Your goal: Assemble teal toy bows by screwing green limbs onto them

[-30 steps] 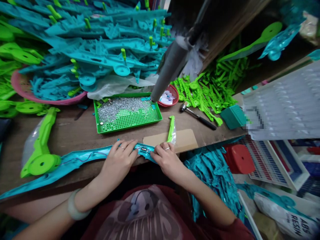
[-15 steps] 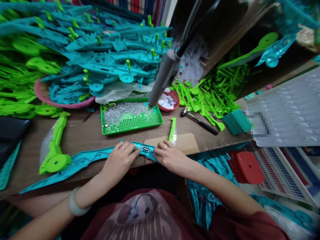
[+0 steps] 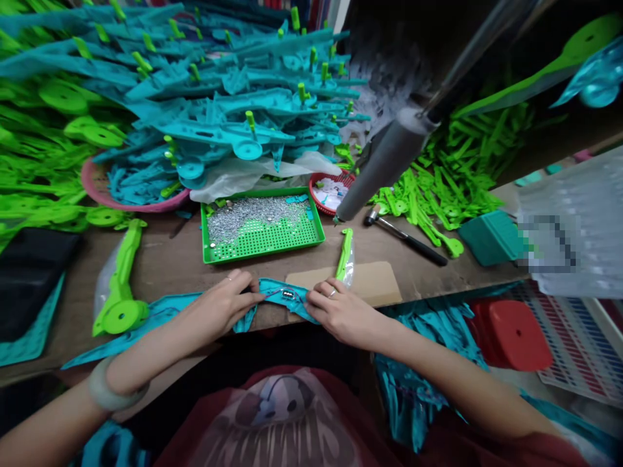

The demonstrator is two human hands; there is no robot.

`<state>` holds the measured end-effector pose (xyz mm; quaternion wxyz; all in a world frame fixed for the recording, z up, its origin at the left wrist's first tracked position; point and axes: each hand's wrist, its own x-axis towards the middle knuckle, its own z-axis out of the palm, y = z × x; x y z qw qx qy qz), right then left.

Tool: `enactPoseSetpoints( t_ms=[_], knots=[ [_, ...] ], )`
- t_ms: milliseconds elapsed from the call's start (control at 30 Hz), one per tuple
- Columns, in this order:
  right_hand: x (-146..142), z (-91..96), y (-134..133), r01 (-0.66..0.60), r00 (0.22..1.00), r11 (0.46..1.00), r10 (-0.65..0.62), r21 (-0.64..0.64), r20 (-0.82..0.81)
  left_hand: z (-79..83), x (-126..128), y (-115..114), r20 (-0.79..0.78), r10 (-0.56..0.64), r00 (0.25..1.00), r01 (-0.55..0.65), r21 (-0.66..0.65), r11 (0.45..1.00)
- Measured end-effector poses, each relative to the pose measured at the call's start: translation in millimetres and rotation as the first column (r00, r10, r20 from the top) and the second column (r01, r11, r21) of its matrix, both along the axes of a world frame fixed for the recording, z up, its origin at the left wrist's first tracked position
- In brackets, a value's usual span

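Observation:
A long blue plastic shell [image 3: 272,285], shaped like half of a toy sword, lies along the table's front edge. In its hollow sits a small dark part with shiny spots [image 3: 288,294], and thin wires run from it along the shell. My left hand [image 3: 221,301] is over the shell, thumb and forefinger pinched together where a thin wire reaches them. My right hand [image 3: 343,312] grips the shell's right end, its fingers curled over the edge. A green part with a round disc [image 3: 121,316] rests against the shell's left stretch.
Behind the hands stands a green perforated tray [image 3: 263,250] of small metal screws. A grey hanging screwdriver [image 3: 384,165] comes down beside a red basket [image 3: 318,201]. A hammer [image 3: 409,241], cardboard [image 3: 374,282], a green part [image 3: 344,256] and heaped blue shells [image 3: 219,97] lie around.
My left hand has shifted left along the shell, uncovering more of the wire. My right hand keeps its grip at the right end. The whole view has turned slightly left.

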<state>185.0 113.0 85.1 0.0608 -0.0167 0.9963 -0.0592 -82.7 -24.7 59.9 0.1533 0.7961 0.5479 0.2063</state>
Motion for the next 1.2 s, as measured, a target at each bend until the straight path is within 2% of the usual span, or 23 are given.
enactPoseSetpoints(
  t_ms=[200,333,467,567,700,767,867,1000,1067,1100,1133,1200],
  knots=[
    [6,-9.9,3,-0.015,0.997,1.000,0.015,0.002,-0.079,0.4,-10,-7,-0.031,-0.061,0.998,0.061,-0.027,0.998],
    [10,-15.2,7,-0.074,0.989,0.997,0.069,-0.036,-0.130,-7.3,-7,-16,-0.162,-0.078,0.984,0.094,0.096,0.991],
    [6,-11.0,6,-0.087,0.993,0.996,0.086,-0.009,-0.081,-13.6,3,-22,-0.270,0.016,0.963,0.047,0.225,0.973],
    [3,-5.7,2,-0.160,0.985,0.987,0.162,0.029,-0.060,-14.1,10,-28,-0.259,0.084,0.962,0.004,0.321,0.947],
    [1,-5.3,1,-0.235,0.968,0.968,0.241,0.085,-0.070,-12.4,13,-30,-0.238,0.069,0.969,0.017,0.343,0.939],
    [2,-7.0,3,-0.205,0.975,0.976,0.210,0.069,-0.071,-11.6,10,-26,-0.249,0.056,0.967,0.029,0.325,0.945],
    [6,-9.0,3,-0.106,0.992,0.994,0.104,-0.025,-0.066,-12.1,6,-21,-0.215,0.027,0.976,0.041,0.305,0.951],
    [13,-18.7,-8,-0.027,0.995,0.993,0.016,-0.116,-0.094,-11.5,15,-34,-0.171,0.047,0.984,0.008,0.307,0.952],
    [14,-34.8,-10,0.009,0.989,0.990,-0.030,-0.142,-0.144,-12.5,20,-39,-0.189,0.108,0.976,-0.018,0.425,0.905],
    [12,-44.3,-8,0.008,0.991,0.992,-0.024,-0.128,-0.128,-11.9,20,-36,-0.247,0.132,0.960,-0.001,0.469,0.883],
    [9,-52.7,-3,-0.019,0.988,0.996,0.005,-0.089,-0.152,-8.7,16,-28,-0.285,0.158,0.945,0.013,0.517,0.856],
    [2,-61.1,7,0.025,0.983,1.000,-0.023,0.005,-0.180,10.3,-4,-1,-0.226,0.193,0.955,-0.012,0.621,0.783]
  ],
)
